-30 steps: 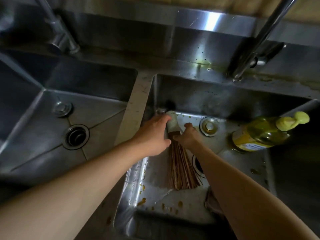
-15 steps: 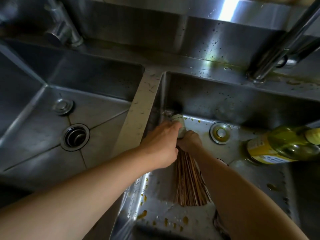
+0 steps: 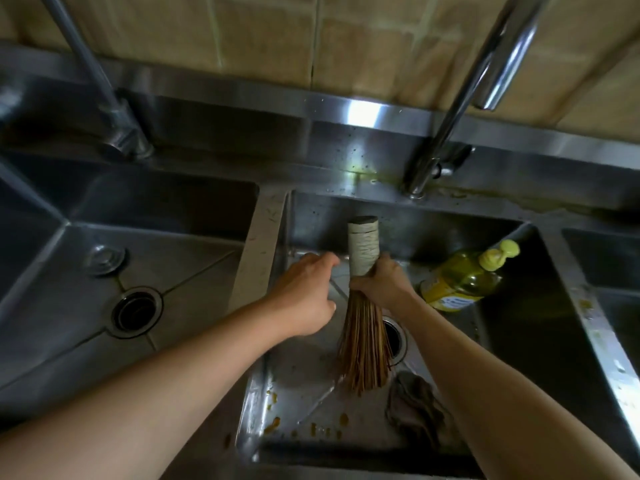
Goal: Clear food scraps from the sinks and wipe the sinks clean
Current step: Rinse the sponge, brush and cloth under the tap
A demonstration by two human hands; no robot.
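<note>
The right hand (image 3: pixel 382 284) is gripping the bamboo brush (image 3: pixel 363 306) with the fingers curled around the lower part of its wrapped handle, just where the splints begin. The left hand (image 3: pixel 304 296) is hovering just beside the handle with fingers loosely bent; it is holding nothing, and I cannot tell if the fingertips are touching the brush.

The brush is standing almost upright over the middle sink (image 3: pixel 450 220). Its handle is wrapped in pale cord with a dark top, and the brown splints are spreading downward in a fan, with the tips near the sink floor, partly covering the drain (image 3: pixel 396 337). Small orange food scraps (image 3: pixel 273 424) are lying on the floor of this sink near the front wall, and a dark cloth (image 3: pixel 415 407) is lying crumpled beside the splints.

Compared with half a second ago, the left hand is not clasping the handle top anymore, and the brush is raised more upright, so the whole handle is showing now.

A yellow detergent bottle (image 3: pixel 460 282) is lying tilted in the right part of the same sink. The left sink (image 3: pixel 69 271) is showing its own drain (image 3: pixel 135 311), and a tap (image 3: pixel 460 98) is rising behind the middle sink.
</note>
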